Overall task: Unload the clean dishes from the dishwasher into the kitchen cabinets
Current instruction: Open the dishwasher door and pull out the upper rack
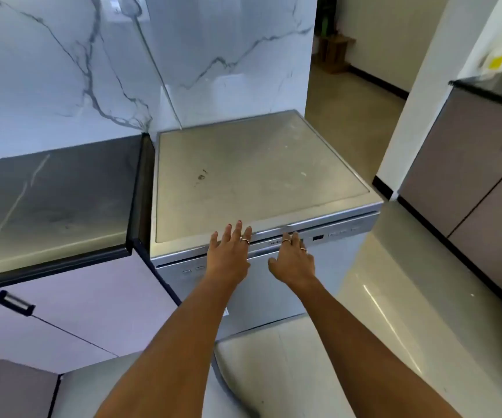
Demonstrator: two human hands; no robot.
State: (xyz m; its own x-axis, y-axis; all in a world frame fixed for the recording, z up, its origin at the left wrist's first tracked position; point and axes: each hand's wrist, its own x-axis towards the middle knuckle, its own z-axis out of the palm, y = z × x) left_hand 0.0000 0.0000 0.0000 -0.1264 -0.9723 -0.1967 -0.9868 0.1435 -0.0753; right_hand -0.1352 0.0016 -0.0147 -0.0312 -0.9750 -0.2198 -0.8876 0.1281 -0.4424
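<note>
at the front edge of the dishwasher point(261, 176), both hands reach forward from the bottom of the view. the dishwasher stands against a marble-patterned wall point(62, 61), its flat grey top dusty and marked with small spots, its door closed. the left hand point(228, 251) lies over the front lip of the top, its fingers point(237, 229) straight and slightly spread, tips resting on the top surface; a ring sits on one finger. the right hand point(293, 260) is just beside it, at the upper edge of the door near the control strip point(334, 235), its fingers curled over the gap between top and door, thumb out to the left; whether they actually grip the door edge cannot be told. the two hands are near each other but not touching. to the left, the dark table point(50, 200) butts against the dishwasher side, with pale cabinet doors point(78, 303) and a dark handle point(14, 303) below it. to the right, across the glossy floor point(394, 267), more cabinets point(460, 164) stand under a black top.
</note>
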